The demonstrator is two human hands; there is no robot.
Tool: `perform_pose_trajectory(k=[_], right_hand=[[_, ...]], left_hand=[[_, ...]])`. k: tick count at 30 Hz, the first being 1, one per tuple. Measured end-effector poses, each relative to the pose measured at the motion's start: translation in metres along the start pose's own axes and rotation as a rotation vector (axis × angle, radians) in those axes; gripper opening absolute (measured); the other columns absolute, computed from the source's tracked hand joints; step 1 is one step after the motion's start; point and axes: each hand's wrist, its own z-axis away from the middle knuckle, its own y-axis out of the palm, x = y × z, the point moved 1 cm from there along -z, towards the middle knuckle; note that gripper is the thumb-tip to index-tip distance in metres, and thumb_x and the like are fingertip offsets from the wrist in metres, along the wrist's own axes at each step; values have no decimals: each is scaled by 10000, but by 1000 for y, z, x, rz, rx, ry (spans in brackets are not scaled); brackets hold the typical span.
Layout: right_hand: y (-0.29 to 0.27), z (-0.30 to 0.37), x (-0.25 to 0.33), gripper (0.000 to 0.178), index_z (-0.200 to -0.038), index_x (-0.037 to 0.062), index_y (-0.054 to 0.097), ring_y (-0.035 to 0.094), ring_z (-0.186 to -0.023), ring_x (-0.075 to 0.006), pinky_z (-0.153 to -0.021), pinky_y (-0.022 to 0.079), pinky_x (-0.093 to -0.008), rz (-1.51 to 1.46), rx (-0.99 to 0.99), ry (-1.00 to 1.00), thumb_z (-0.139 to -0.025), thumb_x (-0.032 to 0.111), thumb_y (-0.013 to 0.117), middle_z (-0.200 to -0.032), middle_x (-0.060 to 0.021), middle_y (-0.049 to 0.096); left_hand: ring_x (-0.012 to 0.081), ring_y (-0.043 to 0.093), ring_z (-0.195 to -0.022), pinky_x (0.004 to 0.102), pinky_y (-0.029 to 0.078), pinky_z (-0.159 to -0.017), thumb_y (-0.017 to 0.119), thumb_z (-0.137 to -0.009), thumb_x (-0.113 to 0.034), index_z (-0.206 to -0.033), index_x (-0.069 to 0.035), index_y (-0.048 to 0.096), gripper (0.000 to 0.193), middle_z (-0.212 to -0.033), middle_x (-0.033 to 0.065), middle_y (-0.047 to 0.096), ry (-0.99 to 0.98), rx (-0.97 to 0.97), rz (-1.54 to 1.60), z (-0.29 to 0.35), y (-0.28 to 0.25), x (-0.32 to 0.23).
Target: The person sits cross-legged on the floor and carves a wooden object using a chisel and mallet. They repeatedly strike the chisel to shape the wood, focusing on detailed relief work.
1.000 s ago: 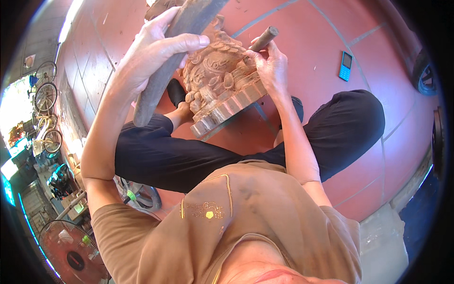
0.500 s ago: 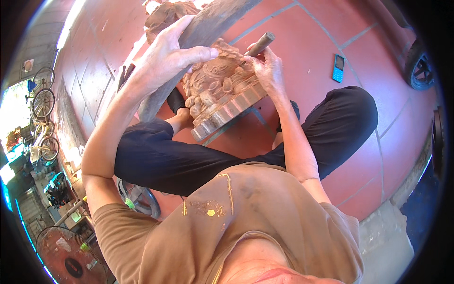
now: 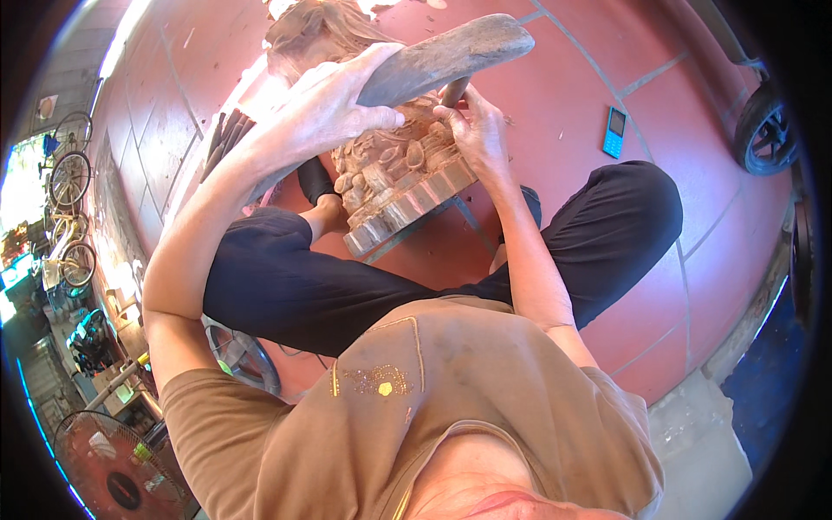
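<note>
A carved wooden statue [image 3: 381,169] lies on the tiled floor between my legs, its stepped base towards me and its figure stretching away. My left hand [image 3: 334,108] is wrapped around a long, flat wooden mallet [image 3: 455,54], thumb and forefinger showing along it. The mallet's broad end points right, over the top of a chisel [image 3: 454,90]. That chisel stands in my right hand [image 3: 479,130], closed around its round handle beside the base of the carving. Its blade is hidden behind my fingers; whether mallet and handle touch, I cannot tell.
Several dark chisels [image 3: 227,143] lie left of the statue. A blue keypad phone [image 3: 614,132] rests on the floor to the right, with a black wheel [image 3: 767,130] beyond it. At the lower left stands a fan [image 3: 121,468]; bicycles [image 3: 71,186] are farther off.
The mallet has swung, its broad end coming down and into view over the chisel handle, which now shows less. My right hand shifted slightly left and up.
</note>
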Motion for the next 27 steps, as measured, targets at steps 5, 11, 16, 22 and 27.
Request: perform_pose_trajectory(k=[5, 11, 16, 22, 27], right_hand=[[-5, 1, 8, 259, -1045, 50, 646, 689, -763, -248, -690, 520, -389, 9, 19, 22, -827, 87, 782, -851, -123, 698], [-5, 1, 6, 256, -1042, 37, 649, 691, -761, -244, -696, 524, -386, -1, 31, 22, -832, 97, 782, -851, -120, 705], [-8, 2, 13, 241, -1059, 23, 645, 701, -777, -224, -716, 536, -370, -10, 26, 36, -857, 83, 762, -870, -115, 718], [-12, 0, 2, 197, -1071, 4, 633, 711, -787, -205, -730, 544, -357, -93, -66, 152, -898, 63, 708, -868, -121, 728], [-16, 4, 10, 194, -1066, 0, 636, 709, -779, -203, -726, 545, -357, -8, -69, 106, -898, 65, 709, -860, -127, 726]], left_hand=[[288, 673, -1083, 375, 495, -959, 769, -857, -386, -1477, -70, 435, 772, -1222, 198, 666, 215, -219, 282, 0, -2, -7], [339, 653, -1136, 392, 482, -1010, 758, -857, -410, -1486, -97, 434, 773, -1292, 205, 644, -3, 1, -10, -1, -1, -8], [325, 644, -1166, 402, 479, -1013, 746, -867, -422, -1474, -102, 462, 743, -1321, 197, 635, -9, -11, 54, -1, -4, -5], [300, 644, -1155, 385, 488, -991, 742, -885, -354, -1472, -81, 455, 709, -1294, 194, 642, 143, -163, 131, 4, -11, -10], [298, 546, -1277, 387, 432, -1062, 731, -913, -271, -1513, -34, 366, 741, -1412, 227, 539, -15, 30, 295, 10, -41, -43]])
